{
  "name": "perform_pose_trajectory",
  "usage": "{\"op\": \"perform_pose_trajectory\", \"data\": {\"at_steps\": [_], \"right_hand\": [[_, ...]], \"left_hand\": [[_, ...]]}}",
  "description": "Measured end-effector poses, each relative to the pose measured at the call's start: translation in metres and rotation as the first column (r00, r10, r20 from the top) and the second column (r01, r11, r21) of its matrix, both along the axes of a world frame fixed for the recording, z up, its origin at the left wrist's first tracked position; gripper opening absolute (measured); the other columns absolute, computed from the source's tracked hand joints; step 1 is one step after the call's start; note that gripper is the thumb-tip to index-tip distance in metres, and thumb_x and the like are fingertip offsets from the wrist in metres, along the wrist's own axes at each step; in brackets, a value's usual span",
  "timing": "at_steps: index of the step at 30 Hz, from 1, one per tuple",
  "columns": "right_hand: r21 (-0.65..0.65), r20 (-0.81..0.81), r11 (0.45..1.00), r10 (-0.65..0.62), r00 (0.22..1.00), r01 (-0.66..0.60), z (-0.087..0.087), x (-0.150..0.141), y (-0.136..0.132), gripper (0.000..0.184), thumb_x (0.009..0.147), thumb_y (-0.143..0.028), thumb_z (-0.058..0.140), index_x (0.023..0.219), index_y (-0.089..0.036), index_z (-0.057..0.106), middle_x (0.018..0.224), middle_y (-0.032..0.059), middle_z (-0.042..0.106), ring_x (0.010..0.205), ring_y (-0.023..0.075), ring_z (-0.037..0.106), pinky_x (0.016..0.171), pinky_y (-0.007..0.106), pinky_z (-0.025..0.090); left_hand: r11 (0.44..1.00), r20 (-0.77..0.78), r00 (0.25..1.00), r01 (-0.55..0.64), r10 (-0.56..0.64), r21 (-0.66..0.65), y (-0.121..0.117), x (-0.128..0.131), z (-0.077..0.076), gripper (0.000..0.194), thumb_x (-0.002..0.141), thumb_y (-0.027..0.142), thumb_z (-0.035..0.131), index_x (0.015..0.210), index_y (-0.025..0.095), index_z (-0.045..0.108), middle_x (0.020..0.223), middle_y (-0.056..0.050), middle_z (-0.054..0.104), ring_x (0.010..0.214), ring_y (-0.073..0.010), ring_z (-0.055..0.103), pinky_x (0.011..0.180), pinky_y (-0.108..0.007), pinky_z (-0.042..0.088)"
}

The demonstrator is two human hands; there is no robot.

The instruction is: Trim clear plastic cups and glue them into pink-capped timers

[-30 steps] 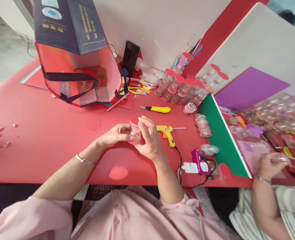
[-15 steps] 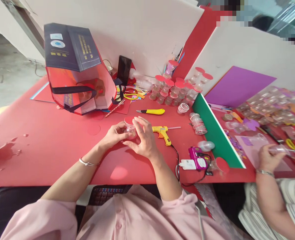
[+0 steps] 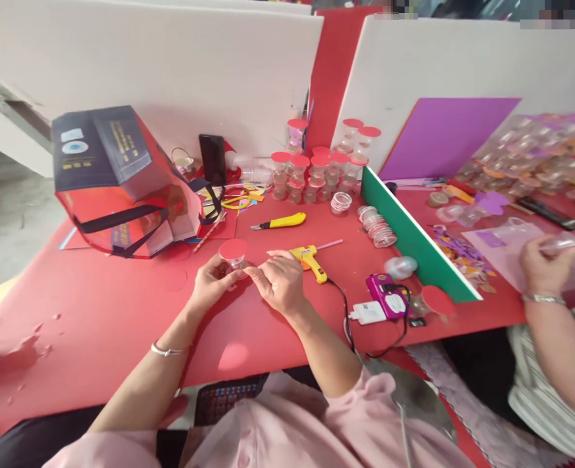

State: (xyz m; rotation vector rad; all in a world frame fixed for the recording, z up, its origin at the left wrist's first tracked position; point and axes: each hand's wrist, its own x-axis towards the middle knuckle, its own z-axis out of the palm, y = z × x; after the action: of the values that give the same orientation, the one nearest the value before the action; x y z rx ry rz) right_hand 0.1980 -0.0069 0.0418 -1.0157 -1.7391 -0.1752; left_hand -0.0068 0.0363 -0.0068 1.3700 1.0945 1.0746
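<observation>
My left hand (image 3: 212,281) is closed around a small clear plastic cup with a red disc on top (image 3: 232,249), held just above the red table. Beside it, my right hand (image 3: 280,283) has its fingers curled in and its thumb reaching to the cup's side; what its fingers hold, if anything, is hidden. Just beyond the right hand lies a yellow hot glue gun (image 3: 311,261) with a clear glue stick, its nose partly covered by the fingers. A yellow utility knife (image 3: 284,221) lies farther back.
At the left stands a dark and red bag (image 3: 106,162). Clear cups with red discs (image 3: 299,170) are stacked behind, near stacked clear lids (image 3: 377,226). A green divider (image 3: 414,237) borders the right side. A magenta box (image 3: 387,299) lies near a cable. Beyond sits a co-worker's hand (image 3: 543,266).
My right hand has come down off the red disc to the cup's lower side, its fingers now curled. My left hand still holds the cup. The head view has turned.
</observation>
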Motion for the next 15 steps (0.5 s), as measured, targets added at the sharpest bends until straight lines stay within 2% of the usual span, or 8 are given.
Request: {"op": "perform_pose_trajectory", "data": {"at_steps": [2, 5, 7, 9, 12, 15], "right_hand": [[-0.016, 0.015, 1.0, -0.015, 1.0, 0.015, 0.005, 0.0, -0.003, 0.041, 0.106, -0.039, 0.065, 0.069, -0.025, 0.057, 0.058, -0.0042, 0.063, 0.058, 0.0131, 0.06, 0.095, 0.034, 0.058], [-0.059, 0.052, 0.998, -0.016, 0.999, 0.019, 0.013, 0.001, -0.006, 0.034, 0.106, -0.037, 0.064, 0.075, -0.025, 0.063, 0.065, -0.003, 0.069, 0.065, 0.0136, 0.065, 0.095, 0.034, 0.057], [-0.097, 0.059, 0.995, -0.013, 0.998, 0.018, 0.019, 0.002, -0.006, 0.027, 0.106, -0.035, 0.064, 0.082, -0.025, 0.068, 0.072, -0.0015, 0.074, 0.073, 0.0147, 0.069, 0.097, 0.036, 0.056], [-0.134, 0.042, 0.99, -0.029, 0.999, 0.034, 0.023, 0.006, -0.004, 0.018, 0.106, -0.033, 0.063, 0.093, -0.025, 0.073, 0.086, 0.0011, 0.08, 0.089, 0.0174, 0.074, 0.101, 0.039, 0.055], [-0.193, 0.015, 0.975, -0.112, 0.994, 0.113, 0.025, 0.014, 0.001, 0.016, 0.105, -0.032, 0.063, 0.114, -0.025, 0.075, 0.117, 0.0063, 0.081, 0.12, 0.0236, 0.07, 0.11, 0.045, 0.051], [-0.226, 0.015, 0.957, -0.185, 0.983, 0.183, 0.022, 0.023, 0.005, 0.024, 0.104, -0.031, 0.064, 0.125, -0.024, 0.073, 0.133, 0.0091, 0.075, 0.133, 0.0273, 0.063, 0.116, 0.051, 0.048]], "left_hand": [[0.998, -0.065, 0.997, -0.05, 0.051, 0.024, 0.005, 0.0, -0.002, 0.042, 0.077, 0.047, 0.091, 0.106, 0.02, 0.076, 0.084, -0.003, 0.072, 0.063, -0.0139, 0.061, 0.056, -0.026, 0.049], [0.979, -0.184, 0.963, -0.179, 0.195, 0.099, 0.021, 0.004, 0.002, 0.041, 0.07, 0.048, 0.094, 0.091, 0.02, 0.073, 0.072, 0.002, 0.063, 0.058, -0.0114, 0.052, 0.054, -0.025, 0.041], [0.952, -0.278, 0.914, -0.257, 0.295, 0.165, 0.036, 0.012, 0.011, 0.043, 0.064, 0.05, 0.096, 0.081, 0.02, 0.07, 0.065, 0.004, 0.058, 0.056, -0.0107, 0.047, 0.054, -0.025, 0.036], [0.93, -0.36, 0.863, -0.284, 0.354, 0.234, 0.056, 0.024, 0.022, 0.043, 0.063, 0.051, 0.095, 0.081, 0.02, 0.072, 0.065, 0.004, 0.058, 0.058, -0.0117, 0.048, 0.056, -0.025, 0.036], [0.925, -0.377, 0.858, -0.252, 0.349, 0.283, 0.092, 0.051, 0.037, 0.039, 0.067, 0.051, 0.092, 0.082, 0.02, 0.074, 0.075, 0.001, 0.068, 0.069, -0.0149, 0.058, 0.066, -0.027, 0.042], [0.933, -0.333, 0.892, -0.21, 0.306, 0.293, 0.132, 0.082, 0.042, 0.035, 0.068, 0.045, 0.089, 0.085, 0.018, 0.075, 0.085, -0.002, 0.074, 0.08, -0.0182, 0.064, 0.075, -0.029, 0.047]]}}
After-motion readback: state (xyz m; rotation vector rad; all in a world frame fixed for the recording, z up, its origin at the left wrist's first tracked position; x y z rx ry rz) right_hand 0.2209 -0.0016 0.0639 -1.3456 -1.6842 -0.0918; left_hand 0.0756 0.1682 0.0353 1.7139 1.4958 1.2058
